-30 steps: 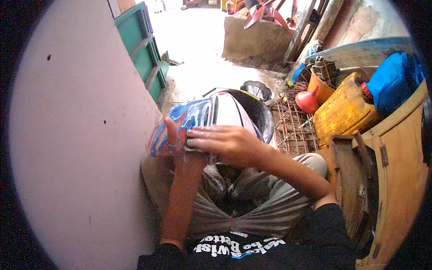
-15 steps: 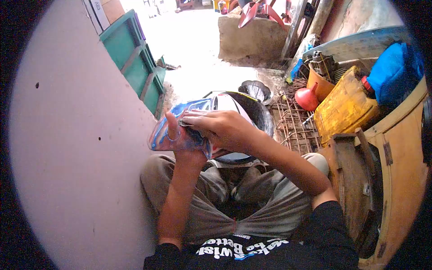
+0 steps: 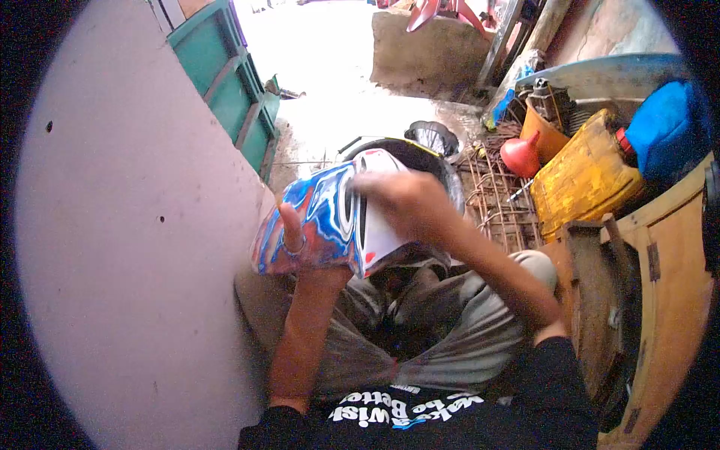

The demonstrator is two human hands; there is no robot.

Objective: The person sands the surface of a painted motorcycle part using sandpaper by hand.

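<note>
A curved, glossy panel (image 3: 326,214), patterned in blue, white and reddish swirls with a white section on its right, is held above my lap. It looks like a vehicle body panel. My left hand (image 3: 292,234) grips it from below, thumb over the near left face and the other fingers hidden underneath. Over the panel's white section is my right hand (image 3: 409,199), blurred by motion, its fingers bunched together and pointing left. Something dark or grey seems to be at those fingertips, too smeared to name. Behind the panel sits a dark round tub (image 3: 452,187), partly hidden.
A pale wall (image 3: 142,262) runs close on my left, with a green door panel (image 3: 225,90) beyond. To the right are a metal rod grid (image 3: 491,199), a red funnel (image 3: 520,155), a yellow jerrycan (image 3: 589,176) and a wooden piece of furniture (image 3: 667,300).
My right hand has moved right and away from my left thumb, uncovering the panel's blue and white swirls. The panel appears slightly lower and tilted more toward me. The view has shifted slightly.
</note>
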